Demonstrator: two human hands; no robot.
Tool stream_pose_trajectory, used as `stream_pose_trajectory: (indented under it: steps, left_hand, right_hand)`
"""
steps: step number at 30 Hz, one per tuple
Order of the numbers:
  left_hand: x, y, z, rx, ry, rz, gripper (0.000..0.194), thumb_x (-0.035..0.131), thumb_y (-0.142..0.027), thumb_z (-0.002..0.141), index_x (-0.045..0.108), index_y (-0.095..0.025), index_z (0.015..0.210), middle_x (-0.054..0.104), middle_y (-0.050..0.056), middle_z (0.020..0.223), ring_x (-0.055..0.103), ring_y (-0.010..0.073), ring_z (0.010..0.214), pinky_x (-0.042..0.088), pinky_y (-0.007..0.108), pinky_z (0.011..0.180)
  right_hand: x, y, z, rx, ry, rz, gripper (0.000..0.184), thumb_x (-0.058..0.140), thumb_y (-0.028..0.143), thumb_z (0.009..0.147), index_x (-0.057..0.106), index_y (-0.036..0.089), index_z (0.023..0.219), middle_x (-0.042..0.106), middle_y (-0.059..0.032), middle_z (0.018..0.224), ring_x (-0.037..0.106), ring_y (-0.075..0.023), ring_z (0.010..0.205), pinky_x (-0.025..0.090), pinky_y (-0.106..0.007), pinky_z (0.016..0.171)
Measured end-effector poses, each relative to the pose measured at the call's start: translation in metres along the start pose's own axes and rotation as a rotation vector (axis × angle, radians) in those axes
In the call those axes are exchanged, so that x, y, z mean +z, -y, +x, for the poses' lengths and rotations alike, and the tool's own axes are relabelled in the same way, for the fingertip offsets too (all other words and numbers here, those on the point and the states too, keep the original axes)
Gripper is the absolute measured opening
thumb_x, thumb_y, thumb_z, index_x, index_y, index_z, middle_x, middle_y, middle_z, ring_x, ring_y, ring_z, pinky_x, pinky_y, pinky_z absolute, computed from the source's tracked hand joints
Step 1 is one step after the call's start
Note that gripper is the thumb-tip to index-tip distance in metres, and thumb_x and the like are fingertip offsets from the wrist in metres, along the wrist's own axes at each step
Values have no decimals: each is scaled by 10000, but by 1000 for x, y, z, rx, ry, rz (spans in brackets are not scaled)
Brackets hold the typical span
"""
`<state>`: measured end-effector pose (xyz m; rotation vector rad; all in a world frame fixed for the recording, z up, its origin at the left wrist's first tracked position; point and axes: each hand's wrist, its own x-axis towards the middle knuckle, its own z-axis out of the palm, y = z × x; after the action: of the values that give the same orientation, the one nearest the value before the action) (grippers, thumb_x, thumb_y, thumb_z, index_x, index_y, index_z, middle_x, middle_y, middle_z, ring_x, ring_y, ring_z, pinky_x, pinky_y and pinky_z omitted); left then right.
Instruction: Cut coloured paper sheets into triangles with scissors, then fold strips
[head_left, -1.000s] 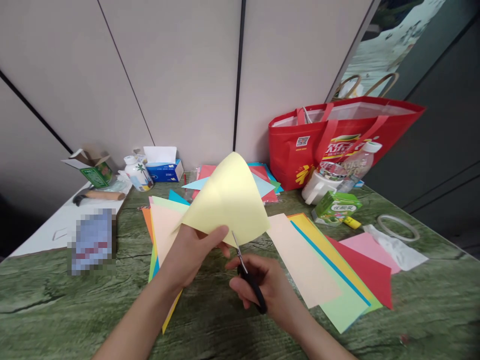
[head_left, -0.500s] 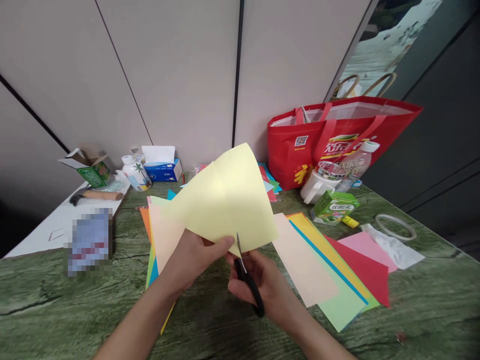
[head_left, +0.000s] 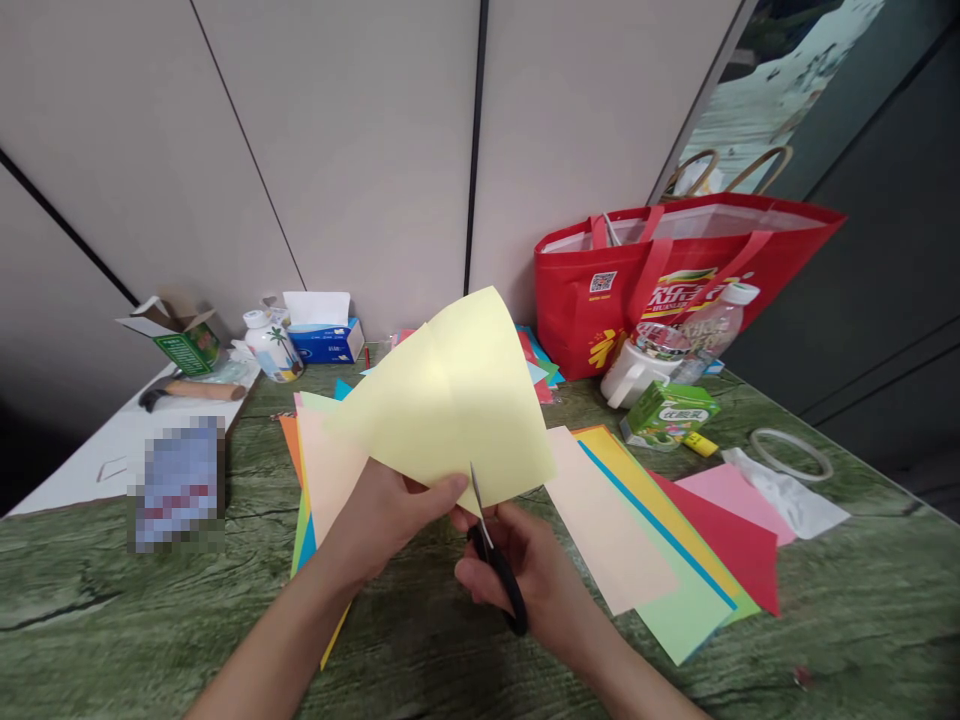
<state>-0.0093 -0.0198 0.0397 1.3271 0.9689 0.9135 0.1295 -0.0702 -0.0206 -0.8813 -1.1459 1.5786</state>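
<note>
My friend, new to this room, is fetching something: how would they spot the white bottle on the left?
From the big red bag, follow the pale wall left to the blue tissue box. The white bottle stands just left of it. Unlike that box and the open green box, it is rounded, with a white cap and a printed palm tree.

Bare hands (head_left: pixel 390 515) (forearms (head_left: pixel 281 630) bare too)
</note>
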Motion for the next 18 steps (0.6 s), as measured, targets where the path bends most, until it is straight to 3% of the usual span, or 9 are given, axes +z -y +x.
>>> stream_pose_trajectory:
  steps: [10, 18]
  left_hand:
    - [-2, 1, -2, 6, 18, 19, 214, 589, -165, 728, 582, -151, 942, 638, -6, 630, 576, 133, 506, 511, 292, 554]
    - [-2, 1, -2, -1, 28, 1, 207, 584, -147, 736, 593, -154, 943, 622, -22, 582, 583, 139, 507, 514, 284, 530]
  right_hand:
    - [1, -5, 0, 0, -4, 30, 247, 711, 265, 703, 523, 184, 842, 532, 16, 851, 446, -29, 478, 393, -176, 435]
    - [3, 0, 0, 54, -25, 38, 283, 721, 318, 678, 507, 166, 786, 532, 34, 707, 459, -31, 437, 402, -157, 391]
